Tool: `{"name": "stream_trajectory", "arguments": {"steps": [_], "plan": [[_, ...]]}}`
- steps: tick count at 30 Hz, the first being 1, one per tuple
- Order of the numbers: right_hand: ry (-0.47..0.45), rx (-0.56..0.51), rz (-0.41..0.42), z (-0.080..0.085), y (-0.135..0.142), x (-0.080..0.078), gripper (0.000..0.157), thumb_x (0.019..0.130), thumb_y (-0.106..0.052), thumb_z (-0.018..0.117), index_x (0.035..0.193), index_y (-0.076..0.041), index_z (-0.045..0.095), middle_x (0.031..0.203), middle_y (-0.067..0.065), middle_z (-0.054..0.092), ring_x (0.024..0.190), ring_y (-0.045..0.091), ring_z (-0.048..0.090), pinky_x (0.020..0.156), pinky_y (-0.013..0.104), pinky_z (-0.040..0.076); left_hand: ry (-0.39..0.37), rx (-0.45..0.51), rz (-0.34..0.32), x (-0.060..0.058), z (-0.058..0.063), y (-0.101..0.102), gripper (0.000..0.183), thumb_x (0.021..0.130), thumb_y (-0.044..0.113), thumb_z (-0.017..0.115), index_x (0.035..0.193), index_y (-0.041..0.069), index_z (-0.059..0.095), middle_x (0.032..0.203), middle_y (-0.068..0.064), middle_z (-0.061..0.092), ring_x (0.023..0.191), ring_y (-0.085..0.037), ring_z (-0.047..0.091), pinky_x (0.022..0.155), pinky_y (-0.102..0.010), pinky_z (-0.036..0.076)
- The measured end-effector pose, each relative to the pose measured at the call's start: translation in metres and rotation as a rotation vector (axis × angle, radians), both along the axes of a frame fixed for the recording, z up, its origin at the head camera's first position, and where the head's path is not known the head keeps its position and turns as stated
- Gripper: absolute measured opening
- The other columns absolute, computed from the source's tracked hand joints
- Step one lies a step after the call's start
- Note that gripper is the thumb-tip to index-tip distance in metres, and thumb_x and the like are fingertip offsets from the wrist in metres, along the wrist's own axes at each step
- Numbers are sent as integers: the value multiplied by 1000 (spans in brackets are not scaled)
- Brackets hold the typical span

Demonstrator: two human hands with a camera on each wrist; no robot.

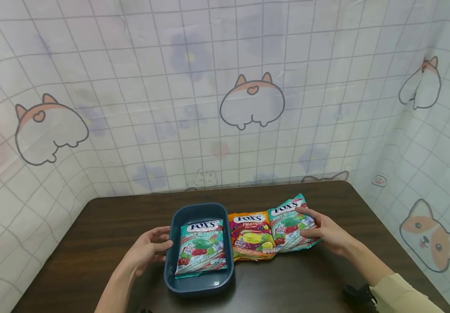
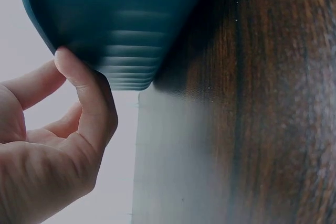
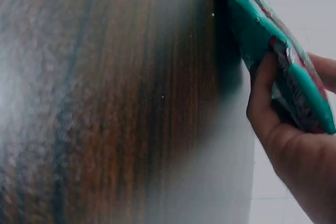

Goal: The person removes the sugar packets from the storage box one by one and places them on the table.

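Observation:
In the head view my left hand [image 1: 148,250] is at the left side of a dark blue plastic tray [image 1: 199,289], fingers bent, gripping its rim. The left wrist view shows a fingertip on the edge of the tray [image 2: 136,35]. Inside the tray lies a teal Fox's Mint Blossom candy bag [image 1: 202,248]. My right hand [image 1: 328,232] pinches a second teal Mint Blossom bag [image 1: 289,224] by its right side, thumb and fingers on opposite faces. The right wrist view shows that bag [image 3: 262,27] edge-on, tilted up from the table.
An orange Fox's Fruits candy bag [image 1: 251,237] lies between the tray and the bag in my right hand, close against both. The dark wood table [image 1: 103,234] ends at a tiled-pattern cloth [image 1: 193,152] behind. A black object [image 1: 355,294] is by my right sleeve.

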State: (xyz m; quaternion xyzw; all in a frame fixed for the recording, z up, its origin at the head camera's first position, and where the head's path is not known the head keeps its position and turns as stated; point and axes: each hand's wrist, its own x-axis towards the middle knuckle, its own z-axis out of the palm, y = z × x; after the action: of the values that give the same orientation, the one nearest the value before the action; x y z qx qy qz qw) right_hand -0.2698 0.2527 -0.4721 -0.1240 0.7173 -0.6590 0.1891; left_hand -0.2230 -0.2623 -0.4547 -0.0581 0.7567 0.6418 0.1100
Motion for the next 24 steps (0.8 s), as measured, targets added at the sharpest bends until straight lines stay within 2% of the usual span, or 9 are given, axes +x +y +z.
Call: {"name": "stream_trajectory", "arguments": {"steps": [5,11,19,24], "plan": [[48,131,-97,-4,-3,-1,68,102,-20,67,158,-2,32,143,32,42,103,27,61,82,35,56,2,-6,5,1,0,1,49,100,3,65,145,-5,47,125,-23,57,94,-28,61,73,-41,57],[196,304,-152,-7,-9,0,60,99,-25,71,149,-1,47,138,29,48,95,28,59,77,37,54,0,-19,31,2,0,-1,48,99,2,65,144,-3,49,121,-20,59,90,-27,62,73,-39,57],[291,438,-180,-9,-20,0,54,99,-25,72,144,-3,52,138,29,51,101,31,56,83,41,49,-9,5,0,1,1,-4,50,100,3,65,145,-4,46,120,-20,60,88,-26,63,71,-37,57],[329,530,-191,-8,-23,2,52,98,-27,72,141,-2,55,140,31,50,108,35,54,93,52,47,-16,2,-9,2,1,-5,50,100,4,64,146,-4,45,121,-20,60,88,-26,63,72,-37,57]]}}
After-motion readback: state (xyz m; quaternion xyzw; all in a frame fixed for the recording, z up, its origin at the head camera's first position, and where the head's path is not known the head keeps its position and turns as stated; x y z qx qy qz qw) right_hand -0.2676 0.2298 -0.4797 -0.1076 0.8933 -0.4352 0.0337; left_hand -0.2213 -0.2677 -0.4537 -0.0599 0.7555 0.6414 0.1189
